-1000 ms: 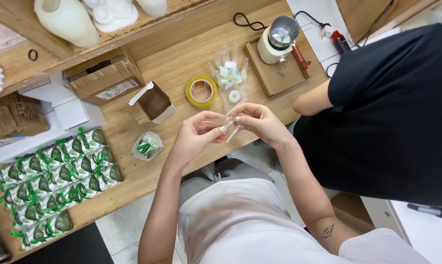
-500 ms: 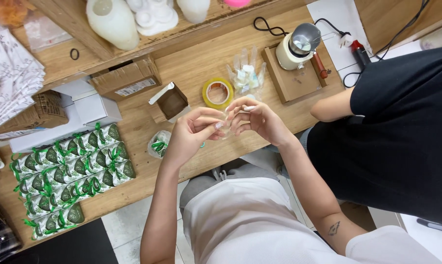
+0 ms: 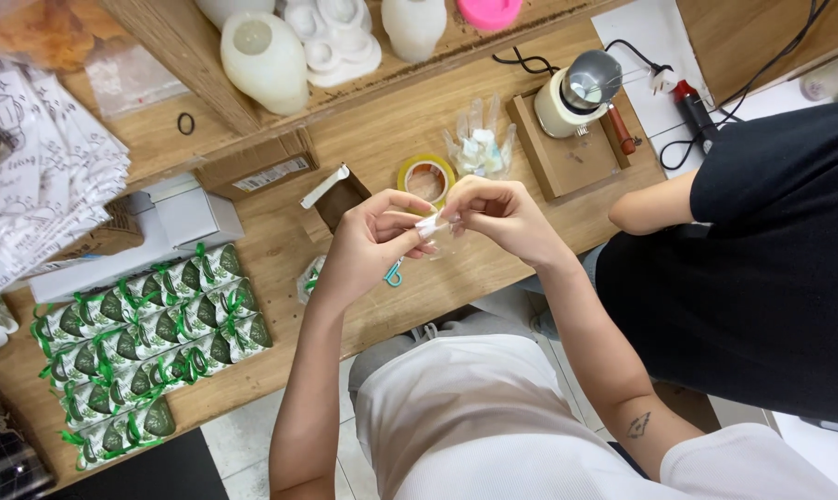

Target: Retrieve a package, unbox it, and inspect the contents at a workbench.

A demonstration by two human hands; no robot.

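My left hand (image 3: 368, 243) and my right hand (image 3: 496, 218) meet above the front of the wooden table (image 3: 382, 139). Between their fingertips they pinch a small clear bag with a white piece in it (image 3: 432, 227). A green tie (image 3: 395, 274) hangs under my left fingers. Both hands have their fingers closed on the bag. A clear cup with green ties (image 3: 309, 278) stands just below my left wrist, partly hidden.
Rows of green wrapped packets (image 3: 150, 333) lie at the left. A yellow tape roll (image 3: 425, 176), a brown open box (image 3: 337, 196), a clear bag of small pieces (image 3: 480, 143) and a grinder-like device on a wooden tray (image 3: 581, 93) are behind. A person in black (image 3: 752, 259) sits at the right.
The view has shifted, so the table sits further right and lower. My hands stay together on the small bag, fingers working at it; the green tie now dangles below.
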